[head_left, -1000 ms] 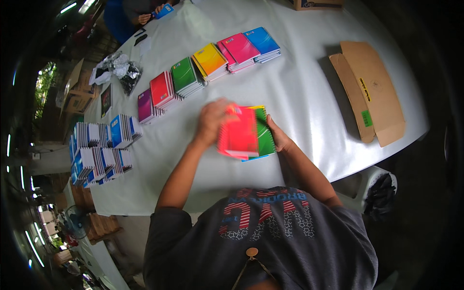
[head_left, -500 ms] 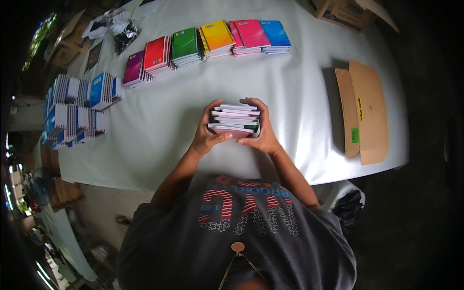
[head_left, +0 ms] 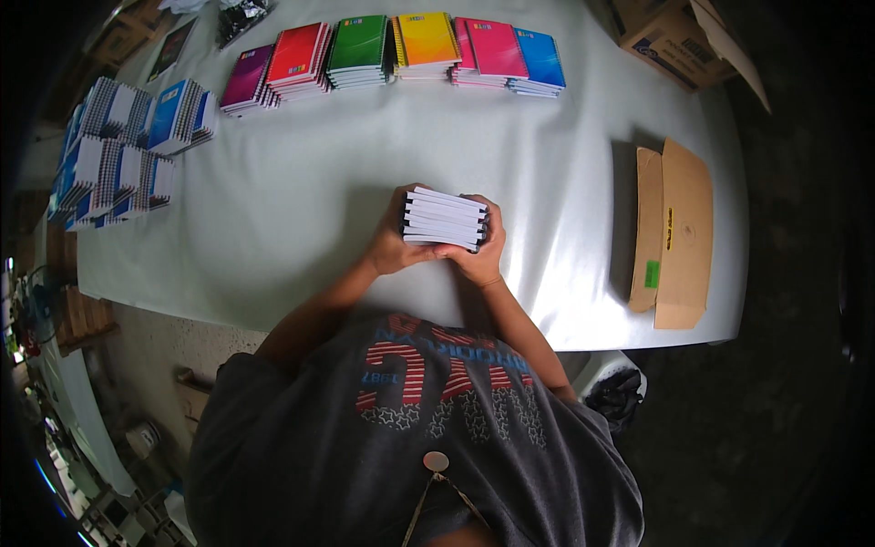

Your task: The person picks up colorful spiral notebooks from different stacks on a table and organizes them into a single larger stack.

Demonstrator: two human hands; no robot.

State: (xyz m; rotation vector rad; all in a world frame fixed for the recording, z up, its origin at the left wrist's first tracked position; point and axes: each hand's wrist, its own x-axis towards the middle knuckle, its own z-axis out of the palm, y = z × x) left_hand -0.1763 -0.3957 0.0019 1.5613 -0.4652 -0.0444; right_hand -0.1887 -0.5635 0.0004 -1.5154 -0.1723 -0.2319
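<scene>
Between my two hands, above the table's near part, is a small stack of spiral notebooks (head_left: 444,220) with the white page edges facing up. My left hand (head_left: 394,239) wraps round its left side, the thumb along the near side. On the opposite side, my right hand (head_left: 486,252) grips the stack, fingers round the far right corner. Both hands are closed on it. The covers are mostly hidden. Across the far side stand colour-sorted notebook piles: purple (head_left: 246,80), red (head_left: 299,56), green (head_left: 358,50), yellow (head_left: 426,41), pink (head_left: 497,50) and blue (head_left: 540,59).
At the left, several blue spiral notebooks (head_left: 114,173) are piled up on the pale table cover (head_left: 273,219). A flattened brown cardboard piece (head_left: 685,239) lies at the right. An open carton (head_left: 670,46) is at the far right; a bin with a black bag (head_left: 615,398) stands below the table edge.
The notebooks in my hands have become evenly lined up, with white edges now on top where coloured covers showed between them. My hands have closed in. The whole view has shifted slightly.
</scene>
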